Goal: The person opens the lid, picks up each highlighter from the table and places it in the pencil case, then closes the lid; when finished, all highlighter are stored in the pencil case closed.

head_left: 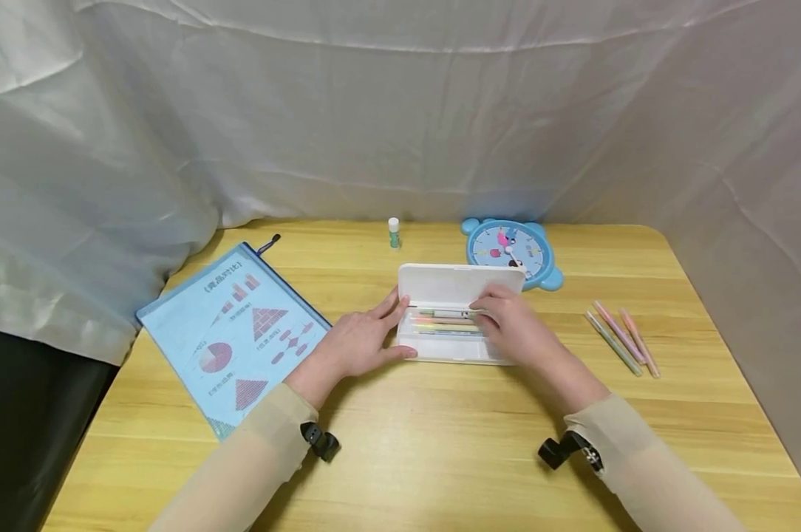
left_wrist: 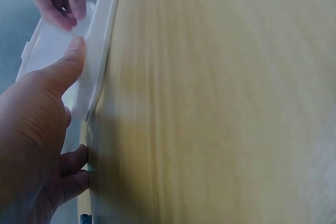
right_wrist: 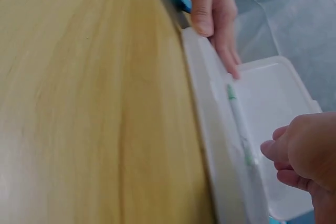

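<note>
A white pencil case [head_left: 462, 353] lies with its lid up and several pens [head_left: 443, 325] inside. My left hand [head_left: 363, 341] grips its left end, thumb at the front corner and fingers by the lid's side. Over the right part of the case is my right hand [head_left: 516, 329], its fingers loosely bent with nothing visible between them. In the right wrist view, a pen with green marks [right_wrist: 240, 124] lies in the case beside the right hand [right_wrist: 304, 156]. The left wrist view shows the left thumb along the case [left_wrist: 97, 61].
A blue zip folder [head_left: 241, 332] lies at the left. Behind the case stand a small glue stick [head_left: 394, 235] and a blue toy clock [head_left: 507, 247], the clock partly behind the lid. Three pens [head_left: 620, 336] lie on the table at the right.
</note>
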A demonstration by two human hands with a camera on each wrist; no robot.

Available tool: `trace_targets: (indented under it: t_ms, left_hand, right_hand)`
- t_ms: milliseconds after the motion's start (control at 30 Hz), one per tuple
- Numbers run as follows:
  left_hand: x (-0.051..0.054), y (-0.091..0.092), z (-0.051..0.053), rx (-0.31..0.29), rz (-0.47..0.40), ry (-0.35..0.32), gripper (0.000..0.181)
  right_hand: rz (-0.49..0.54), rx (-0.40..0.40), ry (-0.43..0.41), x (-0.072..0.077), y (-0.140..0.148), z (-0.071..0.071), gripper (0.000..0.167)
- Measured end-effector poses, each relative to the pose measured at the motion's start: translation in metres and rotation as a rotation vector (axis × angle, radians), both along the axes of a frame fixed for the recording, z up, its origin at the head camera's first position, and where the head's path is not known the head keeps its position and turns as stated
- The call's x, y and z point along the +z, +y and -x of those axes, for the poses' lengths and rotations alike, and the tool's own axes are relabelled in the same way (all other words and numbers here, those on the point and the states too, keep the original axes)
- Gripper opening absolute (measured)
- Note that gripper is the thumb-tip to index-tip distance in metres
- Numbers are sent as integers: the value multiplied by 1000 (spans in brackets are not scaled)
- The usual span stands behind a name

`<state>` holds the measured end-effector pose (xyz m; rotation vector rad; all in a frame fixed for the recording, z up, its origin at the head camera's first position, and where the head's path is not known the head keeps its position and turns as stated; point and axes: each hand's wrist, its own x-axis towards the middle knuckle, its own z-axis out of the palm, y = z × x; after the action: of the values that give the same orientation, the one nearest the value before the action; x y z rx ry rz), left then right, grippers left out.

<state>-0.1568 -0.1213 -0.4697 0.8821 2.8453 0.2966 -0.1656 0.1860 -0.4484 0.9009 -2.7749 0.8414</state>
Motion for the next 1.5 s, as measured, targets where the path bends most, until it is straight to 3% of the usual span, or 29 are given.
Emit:
trace_targets:
  t_ms: [233,533,733,1000,1200,1500]
  left_hand:
    - [0,0,-1,10,4,-6,97]
    - [1,-1,-1,14,4,-10,97]
    - [3,-3,-2,14,4,-19,97]
    - [2,-2,-1,-3,-1,-8,97]
    - [2,0,0,-10,6,-9,97]
    - [1,1,-1,-4,13,-15,97]
  right_hand:
    - [70,-41,54,14,31,-12,21]
    - [36,-194,118,24,90,-36,25]
    - [56,-264,90,20,125,-46,22]
    - [15,-466,-57,12,161,-62,24]
    - [-8,-499,-50,0,176,-69,19]
    - [-36,-471,-62,-14,178,-69,19]
